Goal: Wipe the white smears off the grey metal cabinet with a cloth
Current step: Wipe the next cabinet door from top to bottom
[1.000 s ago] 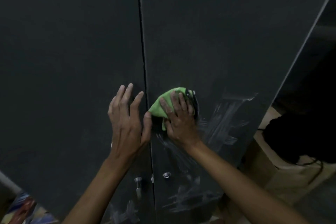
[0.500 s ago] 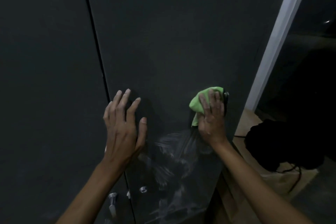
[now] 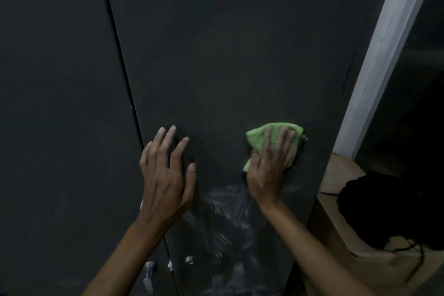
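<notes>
A dark grey metal cabinet [image 3: 216, 55] with two doors fills the head view. My right hand [image 3: 271, 166] presses a bunched green cloth [image 3: 258, 138] flat against the right door near its right edge, fingers spread over it. My left hand [image 3: 165, 175] lies flat on the same door beside the centre seam, fingers straight. White smears [image 3: 228, 214] streak the door below and between my hands, with more smears low down near the bottom of the frame.
A metal handle [image 3: 149, 276] and a round lock [image 3: 189, 259] sit low by the seam. Right of the cabinet stands a pale vertical post [image 3: 384, 55]. A black bundle with cords [image 3: 384, 211] lies on a cardboard box [image 3: 341, 235].
My right hand has carried the cloth from beside the seam rightward to the door's right edge, then stayed there. The smears near the right edge look fainter. The left hand stays put.
</notes>
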The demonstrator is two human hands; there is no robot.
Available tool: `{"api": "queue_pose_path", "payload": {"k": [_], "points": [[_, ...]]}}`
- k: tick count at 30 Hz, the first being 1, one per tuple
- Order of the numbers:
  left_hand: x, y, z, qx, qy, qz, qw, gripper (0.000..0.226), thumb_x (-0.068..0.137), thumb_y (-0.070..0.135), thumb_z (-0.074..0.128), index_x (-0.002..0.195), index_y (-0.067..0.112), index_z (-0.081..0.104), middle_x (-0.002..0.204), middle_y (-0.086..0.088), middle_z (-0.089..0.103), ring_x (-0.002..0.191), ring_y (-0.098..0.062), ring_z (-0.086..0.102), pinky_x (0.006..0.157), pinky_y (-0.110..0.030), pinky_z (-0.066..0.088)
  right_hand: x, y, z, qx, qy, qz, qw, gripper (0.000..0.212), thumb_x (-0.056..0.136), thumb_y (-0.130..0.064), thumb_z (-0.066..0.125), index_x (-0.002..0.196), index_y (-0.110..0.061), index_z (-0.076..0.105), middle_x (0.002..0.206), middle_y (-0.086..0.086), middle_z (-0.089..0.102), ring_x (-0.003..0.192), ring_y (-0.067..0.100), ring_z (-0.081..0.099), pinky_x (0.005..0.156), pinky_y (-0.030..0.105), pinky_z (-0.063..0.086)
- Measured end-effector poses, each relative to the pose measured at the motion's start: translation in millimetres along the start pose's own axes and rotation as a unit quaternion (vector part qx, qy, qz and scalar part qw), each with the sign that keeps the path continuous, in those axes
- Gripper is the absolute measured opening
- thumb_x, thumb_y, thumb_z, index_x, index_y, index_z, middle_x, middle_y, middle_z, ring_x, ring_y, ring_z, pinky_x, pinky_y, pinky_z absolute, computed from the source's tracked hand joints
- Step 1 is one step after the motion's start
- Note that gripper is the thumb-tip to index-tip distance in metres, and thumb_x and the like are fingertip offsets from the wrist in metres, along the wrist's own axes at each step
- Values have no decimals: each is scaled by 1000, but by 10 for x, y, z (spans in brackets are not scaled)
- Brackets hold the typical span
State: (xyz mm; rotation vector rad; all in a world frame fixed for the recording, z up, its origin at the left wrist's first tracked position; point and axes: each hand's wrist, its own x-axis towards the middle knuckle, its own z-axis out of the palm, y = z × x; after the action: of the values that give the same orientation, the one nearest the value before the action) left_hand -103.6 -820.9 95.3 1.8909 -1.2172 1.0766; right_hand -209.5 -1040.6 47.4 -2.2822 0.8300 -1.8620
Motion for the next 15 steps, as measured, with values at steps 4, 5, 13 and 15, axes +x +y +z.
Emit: {"api": "queue_pose_path", "payload": {"k": [4, 5, 13, 15], "points": [[-5, 51, 49, 6, -4, -6, 1000, 50, 103, 29, 49, 146, 5, 52, 166, -18, 32, 159, -33, 21, 124, -57, 22, -41, -80, 75, -15, -55, -143, 988, 77, 99, -28, 52, 168, -32, 18, 178, 5, 1, 164, 32, 2, 132, 48, 2], [5, 77, 62, 4, -5, -4, 1000, 50, 103, 29, 48, 146, 5, 52, 165, -18, 33, 159, -34, 22, 124, -57, 22, -18, -3, 48, -17, -68, -176, 982, 79, 96, -27, 54, 167, -33, 21, 178, 3, 3, 164, 29, 3, 132, 46, 3], [110, 285, 102, -2, 4, 0, 1000, 49, 101, 24, 52, 145, 2, 54, 164, -20, 34, 158, -35, 22, 125, -57, 22, 337, 739, -344, -38, -51, -165, 984, 74, 93, -24, 54, 163, -28, 29, 177, -1, 7, 164, 20, -2, 133, 43, 2], [117, 303, 98, 2, 3, 0, 1000, 49, 101, 25, 52, 144, 2, 54, 164, -20, 35, 158, -35, 23, 124, -58, 22, 566, 751, -373, -24, -24, -116, 993, 72, 99, -26, 50, 166, -30, 24, 178, 2, 3, 164, 22, -4, 132, 43, -1]]}}
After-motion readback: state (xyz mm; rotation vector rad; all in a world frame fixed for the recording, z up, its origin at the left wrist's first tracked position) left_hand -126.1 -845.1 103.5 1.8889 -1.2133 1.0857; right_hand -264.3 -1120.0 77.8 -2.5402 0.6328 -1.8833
